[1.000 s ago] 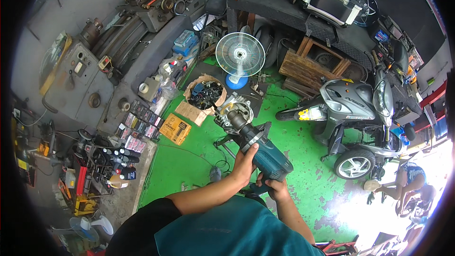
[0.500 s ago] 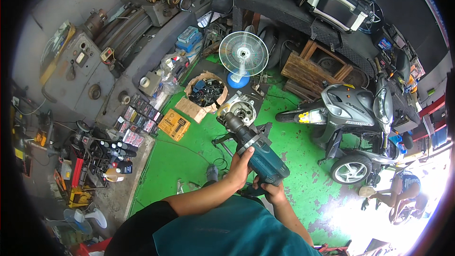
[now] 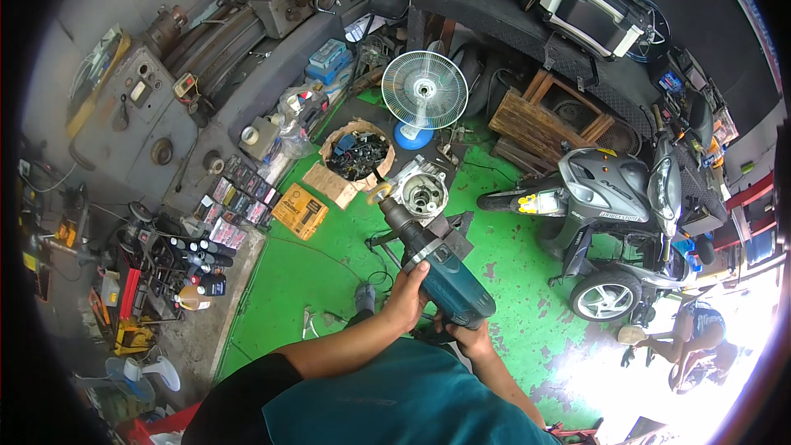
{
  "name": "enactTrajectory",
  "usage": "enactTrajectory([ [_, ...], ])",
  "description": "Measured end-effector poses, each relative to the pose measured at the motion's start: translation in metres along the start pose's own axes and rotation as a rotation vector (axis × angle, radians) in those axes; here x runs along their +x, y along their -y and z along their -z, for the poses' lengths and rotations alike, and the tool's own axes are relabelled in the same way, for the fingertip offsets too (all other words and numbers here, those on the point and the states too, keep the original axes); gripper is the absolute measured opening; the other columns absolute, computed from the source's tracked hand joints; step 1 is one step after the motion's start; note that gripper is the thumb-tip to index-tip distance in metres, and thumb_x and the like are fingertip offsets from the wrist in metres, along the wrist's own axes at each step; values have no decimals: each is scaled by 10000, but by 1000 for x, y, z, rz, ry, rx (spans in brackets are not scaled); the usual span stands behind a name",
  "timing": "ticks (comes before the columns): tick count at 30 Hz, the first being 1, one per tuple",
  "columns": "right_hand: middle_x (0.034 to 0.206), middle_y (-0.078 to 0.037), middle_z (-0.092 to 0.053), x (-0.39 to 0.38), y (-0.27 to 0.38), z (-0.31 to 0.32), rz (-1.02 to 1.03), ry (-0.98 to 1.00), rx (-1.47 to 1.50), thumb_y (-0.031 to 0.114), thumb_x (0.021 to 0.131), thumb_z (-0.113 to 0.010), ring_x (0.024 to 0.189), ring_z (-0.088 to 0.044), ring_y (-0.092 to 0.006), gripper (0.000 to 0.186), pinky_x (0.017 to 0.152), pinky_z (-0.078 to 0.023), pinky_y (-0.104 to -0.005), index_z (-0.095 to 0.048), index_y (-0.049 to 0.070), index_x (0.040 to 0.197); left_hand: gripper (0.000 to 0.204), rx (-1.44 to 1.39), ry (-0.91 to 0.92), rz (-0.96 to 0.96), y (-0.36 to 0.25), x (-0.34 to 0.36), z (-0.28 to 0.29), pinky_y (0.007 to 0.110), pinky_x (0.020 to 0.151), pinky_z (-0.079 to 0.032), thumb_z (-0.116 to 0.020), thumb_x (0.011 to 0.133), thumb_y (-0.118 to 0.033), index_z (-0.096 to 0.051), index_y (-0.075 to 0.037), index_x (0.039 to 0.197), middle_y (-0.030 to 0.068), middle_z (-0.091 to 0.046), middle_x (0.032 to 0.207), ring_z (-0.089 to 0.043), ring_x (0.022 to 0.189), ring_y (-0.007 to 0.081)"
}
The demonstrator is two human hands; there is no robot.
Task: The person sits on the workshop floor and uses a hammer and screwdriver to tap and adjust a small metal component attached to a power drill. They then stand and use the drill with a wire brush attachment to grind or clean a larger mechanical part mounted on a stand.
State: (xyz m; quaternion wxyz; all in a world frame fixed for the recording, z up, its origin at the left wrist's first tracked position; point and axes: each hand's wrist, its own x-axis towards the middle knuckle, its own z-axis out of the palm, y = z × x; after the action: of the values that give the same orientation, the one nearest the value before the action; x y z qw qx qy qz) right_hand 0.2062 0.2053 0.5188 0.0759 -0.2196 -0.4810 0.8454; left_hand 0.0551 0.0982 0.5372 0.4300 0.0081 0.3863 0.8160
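A teal power drill lies slanted across both my hands, its dark chuck end pointing away and to the left. My left hand is closed around it just behind the metal collar. The rear grip is in my right hand, fingers partly hidden under the body. At the drill's tip shows a small yellowish round piece; I cannot tell its kind. Just right of the tip sits a silver metal engine casing with a round bore, on a dark low stand.
Beyond the casing stand a fan and a cardboard box of dark parts. A yellow box lies on the green floor. A grey scooter is at right, with another person crouching nearby. A lathe fills the far left.
The drill and both hands have shifted slightly left and toward me. Its tip, which was in front of the casing, is now at the casing's left, leaving the bore in plain sight.
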Motion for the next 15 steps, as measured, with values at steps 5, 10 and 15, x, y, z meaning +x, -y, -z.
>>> enactTrajectory([
  [5, 1069, -144, -716, -2, -4, 3, 14, 30, -224, -14, 760, -723, 917, -704, -225, 566, 808, -569, -372, -580, -6, 1307, 668, -104, 26, -27, 0, -4, 9, 427, 1031, -517, -620, 979, -548, -483, -52, 1404, 104, -621, 1291, -627, 1193, 238],
  [10, 1127, -135, -725, 2, 14, -7, 38, -23, -528, 11, 731, -755, 1010, -704, -230, 561, 910, -555, -376, -623, -23, 1275, 710, -169, 83, -43, 2, -1, 21, 413, 1036, -526, -663, 944, -577, -490, -69, 1409, 74, -630, 1287, -632, 1199, 216],
  [15, 1156, -135, -723, 6, 4, 2, 32, -38, -319, 11, 733, -740, 1061, -689, -211, 592, 942, -544, -368, -616, -22, 1311, 731, -175, 76, 10, 3, 8, 19, 418, 1049, -516, -669, 932, -597, -491, -76, 1413, 70, -626, 1309, -624, 1211, 209],
])
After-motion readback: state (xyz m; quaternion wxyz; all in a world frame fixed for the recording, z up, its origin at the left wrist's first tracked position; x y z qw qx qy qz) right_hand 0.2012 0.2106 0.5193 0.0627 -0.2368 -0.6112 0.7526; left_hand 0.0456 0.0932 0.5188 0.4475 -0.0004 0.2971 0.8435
